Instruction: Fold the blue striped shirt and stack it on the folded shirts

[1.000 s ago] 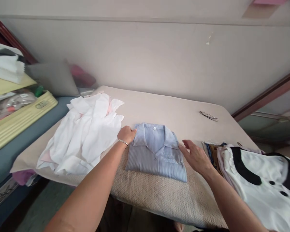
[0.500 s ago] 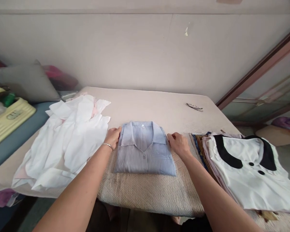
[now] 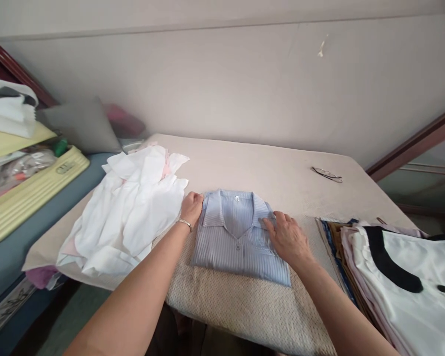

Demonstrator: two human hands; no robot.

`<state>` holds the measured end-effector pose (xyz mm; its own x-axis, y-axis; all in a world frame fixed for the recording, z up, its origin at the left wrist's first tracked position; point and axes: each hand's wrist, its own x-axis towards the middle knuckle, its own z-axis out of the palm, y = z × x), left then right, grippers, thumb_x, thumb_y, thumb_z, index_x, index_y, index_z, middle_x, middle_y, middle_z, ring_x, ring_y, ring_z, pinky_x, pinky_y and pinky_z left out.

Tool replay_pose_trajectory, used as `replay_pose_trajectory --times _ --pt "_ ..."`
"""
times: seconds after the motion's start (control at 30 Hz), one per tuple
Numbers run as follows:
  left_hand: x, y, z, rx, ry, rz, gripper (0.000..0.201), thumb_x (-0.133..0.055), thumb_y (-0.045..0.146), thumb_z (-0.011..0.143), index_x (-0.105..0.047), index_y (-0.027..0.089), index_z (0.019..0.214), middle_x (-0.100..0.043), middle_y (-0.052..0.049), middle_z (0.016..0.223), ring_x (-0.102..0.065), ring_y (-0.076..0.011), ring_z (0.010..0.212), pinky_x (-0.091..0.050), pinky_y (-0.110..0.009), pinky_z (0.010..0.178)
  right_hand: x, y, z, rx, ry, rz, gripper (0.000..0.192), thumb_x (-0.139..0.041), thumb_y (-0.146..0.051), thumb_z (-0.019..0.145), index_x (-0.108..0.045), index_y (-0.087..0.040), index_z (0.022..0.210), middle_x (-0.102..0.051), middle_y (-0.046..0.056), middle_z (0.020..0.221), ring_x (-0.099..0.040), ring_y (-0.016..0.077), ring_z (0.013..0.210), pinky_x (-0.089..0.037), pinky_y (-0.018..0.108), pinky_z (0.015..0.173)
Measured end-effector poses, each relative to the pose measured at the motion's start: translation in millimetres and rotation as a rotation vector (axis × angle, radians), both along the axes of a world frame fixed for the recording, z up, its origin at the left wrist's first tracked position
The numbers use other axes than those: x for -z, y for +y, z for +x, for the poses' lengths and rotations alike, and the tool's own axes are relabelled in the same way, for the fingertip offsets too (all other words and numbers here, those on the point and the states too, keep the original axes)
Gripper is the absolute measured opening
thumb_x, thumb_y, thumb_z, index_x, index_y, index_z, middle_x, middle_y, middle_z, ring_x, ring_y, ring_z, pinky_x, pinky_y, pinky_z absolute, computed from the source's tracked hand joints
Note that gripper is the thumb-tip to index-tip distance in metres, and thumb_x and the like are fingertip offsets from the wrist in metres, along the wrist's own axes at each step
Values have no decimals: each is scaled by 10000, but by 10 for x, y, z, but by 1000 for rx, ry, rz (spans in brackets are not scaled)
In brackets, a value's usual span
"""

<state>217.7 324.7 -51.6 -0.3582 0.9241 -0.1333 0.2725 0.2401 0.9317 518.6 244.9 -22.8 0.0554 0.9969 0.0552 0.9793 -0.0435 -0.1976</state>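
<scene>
A folded light-blue striped collared shirt lies on the beige covered table, near its front edge. My left hand, a bracelet on the wrist, grips the shirt's left edge by the collar. My right hand lies flat on the shirt's right side, fingers spread over the shoulder and pocket. To the left lies a loose pile of white garments. On the right sits a stack of folded clothes, topped by a white blouse with a black collar.
Eyeglasses lie at the table's far right. A grey pillow and a pink item rest against the wall. A yellow bin with clutter and folded cloth stands on the blue surface at left. A mirrored sliding door is at right.
My right hand moved from the shirt's right edge onto its top and now presses flat. My left hand stayed at the collar's left edge. The view swung left and right.
</scene>
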Motion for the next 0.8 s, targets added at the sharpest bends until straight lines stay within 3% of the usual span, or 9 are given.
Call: replay_pose_trajectory --times 0.13,0.27,0.4,0.5,0.57,0.63,0.7,0.8 --pt "12 -12 -15 -39 195 11 299 -750 416 756 -537 223 673 -608 -45 709 -598 -248 804 -386 -318 718 -36 -10 13 5 -12 -20 356 -397 -481 1029 -566 -214 1192 -645 172 1208 -597 355 1132 -475 444 827" --pt "55 -26 24 84 348 -18 253 -791 322 725 -560 218 740 -643 -34 735 -618 -218 729 -397 -298 676 -85 5 82 57 -10 -76 356 -389 -480 1033 -571 -211 1179 -654 170 1173 -615 354 1111 -481 439 811" --pt "68 -32 46 146 357 4 188 -737 179 772 -564 211 838 -642 -4 727 -629 -183 701 -418 -276 682 -24 10 71 58 6 -98 379 -364 -472 1040 -571 -198 1199 -653 173 1200 -609 347 1143 -489 449 854" --pt "27 -77 69 182 431 37 199 -715 126 796 -561 210 889 -637 -12 747 -633 -201 766 -422 -291 738 123 -9 -39 -23 5 -11 490 -364 -490 1037 -516 -140 1344 -539 212 1428 -467 348 1356 -429 479 1031" --pt "-37 -138 117 174 586 70 177 -676 140 847 -561 198 968 -663 -58 869 -641 -224 851 -427 -308 762 206 -23 -116 -84 -8 33 608 -373 -527 1030 -430 -90 1450 -413 219 1554 -326 343 1464 -332 493 1142" --pt "-124 -210 185 154 785 114 146 -608 195 920 -553 189 1056 -667 -106 1033 -647 -241 940 -438 -318 765 222 -25 -139 -117 -19 40 662 -367 -550 1027 -378 -85 1497 -363 212 1590 -279 341 1488 -286 502 1171" --pt "-210 -273 243 139 931 116 155 -542 250 971 -549 188 1113 -658 -126 1129 -653 -254 987 -446 -326 753 162 -6 -78 -68 -3 19 635 -345 -548 1032 -399 -102 1480 -431 221 1534 -379 351 1426 -353 499 1112" --pt "-270 -302 253 174 990 -67 237 -540 340 976 -575 155 1119 -689 -153 1093 -675 -298 1001 -458 -350 749 38 55 126 146 75 -75 562 -328 -525 1038 -494 -106 1373 -618 230 1278 -601 345 1165 -461 442 922"
